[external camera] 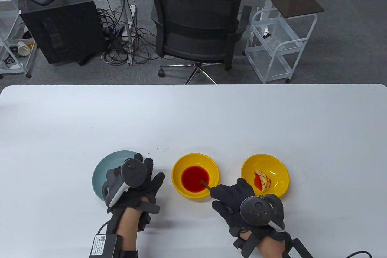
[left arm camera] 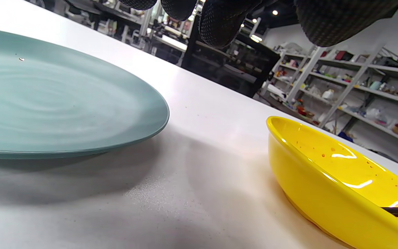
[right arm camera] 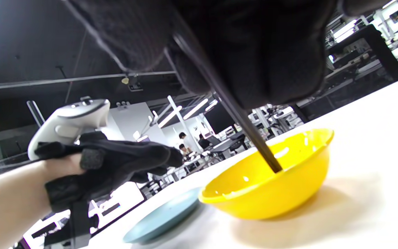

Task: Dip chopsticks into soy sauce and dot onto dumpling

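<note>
A: Entry, chopsticks [external camera: 206, 184]: dark, thin; tips down in the red soy sauce [external camera: 195, 178] of the middle yellow bowl [external camera: 181, 165], near the desk's front edge; the shafts run back over that bowl's near-right rim into the right hand [external camera: 232, 199].

B: State of that hand?

A: Fingers curled closed round the upper shafts, gripping them; the right wrist view shows a stick [right arm camera: 226, 100] slanting down out of the gloved fingers [right arm camera: 254, 52] into the bowl [right arm camera: 271, 186].

B: Handling notes?

A: Judged light and stiff; probably slick where wet; hold well up the shafts, as now, so the tips stay free; a light pinch should do, since a hard squeeze may cross the tips; sauce could drip on the way across.

B: Target?

A: Dumpling [external camera: 263, 181] in the right yellow bowl [external camera: 276, 164], just beside the sauce bowl, not touching; it carries red marks already, and a red patch lies beside it; likely soft, so dot gently.

B: Other hand?

A: Left hand [external camera: 136, 185] spread flat, holding nothing, over the right part of the pale blue plate [external camera: 104, 168] at front left; whether it touches the plate I cannot tell; small red specks on the desk [external camera: 193, 119] behind plate and bowl.
</note>
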A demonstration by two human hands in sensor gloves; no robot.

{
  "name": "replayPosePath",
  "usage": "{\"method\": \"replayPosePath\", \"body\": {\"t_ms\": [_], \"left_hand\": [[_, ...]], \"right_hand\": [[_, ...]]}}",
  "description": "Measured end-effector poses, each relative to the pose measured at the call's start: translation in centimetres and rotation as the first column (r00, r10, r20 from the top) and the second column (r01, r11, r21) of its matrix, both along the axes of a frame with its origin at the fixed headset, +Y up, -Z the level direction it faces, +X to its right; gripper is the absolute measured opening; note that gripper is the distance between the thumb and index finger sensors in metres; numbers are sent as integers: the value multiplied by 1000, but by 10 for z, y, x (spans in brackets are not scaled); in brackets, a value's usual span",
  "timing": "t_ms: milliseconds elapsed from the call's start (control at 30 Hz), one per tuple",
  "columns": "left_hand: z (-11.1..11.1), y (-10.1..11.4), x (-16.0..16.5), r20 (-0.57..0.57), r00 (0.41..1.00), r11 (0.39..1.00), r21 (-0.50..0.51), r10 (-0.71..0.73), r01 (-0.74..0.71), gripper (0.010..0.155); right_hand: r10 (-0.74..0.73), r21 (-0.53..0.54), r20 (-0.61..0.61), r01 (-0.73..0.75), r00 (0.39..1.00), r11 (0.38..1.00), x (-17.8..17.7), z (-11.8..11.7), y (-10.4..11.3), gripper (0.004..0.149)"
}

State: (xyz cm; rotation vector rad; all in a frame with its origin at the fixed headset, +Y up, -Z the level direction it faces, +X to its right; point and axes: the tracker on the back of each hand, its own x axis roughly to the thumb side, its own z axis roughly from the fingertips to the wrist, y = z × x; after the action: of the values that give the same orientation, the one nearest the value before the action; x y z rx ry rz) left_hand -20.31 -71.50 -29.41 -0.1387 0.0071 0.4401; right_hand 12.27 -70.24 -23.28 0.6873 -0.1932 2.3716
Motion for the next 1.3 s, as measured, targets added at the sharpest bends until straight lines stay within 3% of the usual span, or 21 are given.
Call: {"method": "replayPosePath", "body": {"t_ms": [200,367,500,667,967,1300], "left_hand": [[0,0,-1,-1,1000,1000,-2,4,-5,79],[-1,0,0,-2,1000,1000,-9,8,-8,79],[-1,0,2,3,1000,1000,-11,3,-3,79],[-2,-1,1,2,1000,1000,-18,9,-8,78],[-1,-2,2,8,1000,1000,-28,6,-5,79],[-2,-4,3,5,1000,999,-43,5,-5,79]], "right_hand": [[-180,38,44,178,983,983,30,0,23,54],[-347,124,193,329,918,936,81,3,50,53],[-307,189,383,251,871,949,116,5,61,53],[-230,85,529,219,817,972,141,-3,55,52],[-97,-27,528,131,843,991,130,-13,42,53],[-86,-48,537,132,839,990,140,-5,54,52]]}}
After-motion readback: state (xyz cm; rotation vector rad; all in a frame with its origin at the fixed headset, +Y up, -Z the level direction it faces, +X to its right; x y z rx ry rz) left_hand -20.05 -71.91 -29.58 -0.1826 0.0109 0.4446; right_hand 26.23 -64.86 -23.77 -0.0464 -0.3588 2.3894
